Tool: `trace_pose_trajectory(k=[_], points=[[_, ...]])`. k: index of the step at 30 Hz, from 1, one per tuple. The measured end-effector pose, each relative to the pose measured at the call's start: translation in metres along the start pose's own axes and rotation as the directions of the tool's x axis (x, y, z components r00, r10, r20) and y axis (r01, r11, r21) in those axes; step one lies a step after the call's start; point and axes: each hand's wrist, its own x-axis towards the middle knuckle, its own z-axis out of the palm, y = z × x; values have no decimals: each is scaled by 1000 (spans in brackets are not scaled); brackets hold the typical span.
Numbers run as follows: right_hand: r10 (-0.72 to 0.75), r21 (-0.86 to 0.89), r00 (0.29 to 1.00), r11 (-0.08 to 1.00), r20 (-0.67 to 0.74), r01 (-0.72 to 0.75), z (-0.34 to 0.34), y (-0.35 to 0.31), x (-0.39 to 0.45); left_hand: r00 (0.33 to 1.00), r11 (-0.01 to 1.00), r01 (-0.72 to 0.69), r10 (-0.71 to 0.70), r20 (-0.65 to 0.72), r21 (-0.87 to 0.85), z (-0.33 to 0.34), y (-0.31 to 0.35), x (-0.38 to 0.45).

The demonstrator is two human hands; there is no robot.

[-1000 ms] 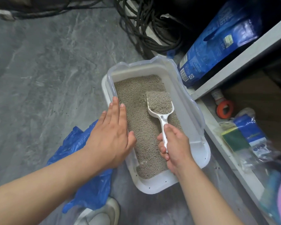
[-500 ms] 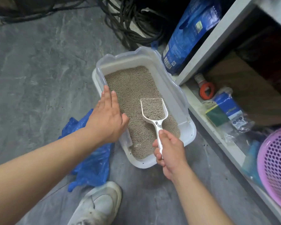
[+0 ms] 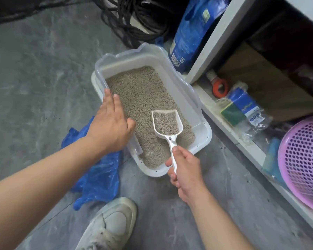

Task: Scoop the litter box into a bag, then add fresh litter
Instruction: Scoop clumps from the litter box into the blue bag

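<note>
A white litter box [image 3: 205, 131] with a clear raised rim sits on the grey floor, filled with grey-beige litter [image 3: 143, 92]. My right hand [image 3: 185, 170] grips the handle of a white scoop [image 3: 167, 124], which holds a load of litter just above the near half of the box. My left hand [image 3: 109, 125] lies flat, fingers together, on the box's left rim. A crumpled blue plastic bag [image 3: 98, 175] lies on the floor left of the box, partly under my left arm. A blue litter bag [image 3: 193, 31] stands behind the box against the shelf unit.
A white shelf unit [image 3: 222, 29] runs along the right, with a cardboard box, an orange tape roll [image 3: 220, 87], packaged sponges [image 3: 242, 109] and a pink perforated basket [image 3: 305, 159]. Black cables [image 3: 134, 17] are coiled at the back. My white shoe [image 3: 110, 226] is at the bottom.
The scoop with its litter has drawn back from the middle of the box toward its near end. My left hand has stayed on the left rim. The camera has pulled back.
</note>
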Motion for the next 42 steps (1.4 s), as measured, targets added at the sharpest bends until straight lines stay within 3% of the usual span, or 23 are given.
trace_pose_trajectory(k=[35,42], points=[[12,-40,1000,999,-6,-12,-20,21,-14,1000,998,15,-14,13,-65,-4,1,-5],[-19,32,999,999,42,18,-15,3,-29,999,967,-3,16,50,-254,-18,-26,-8]])
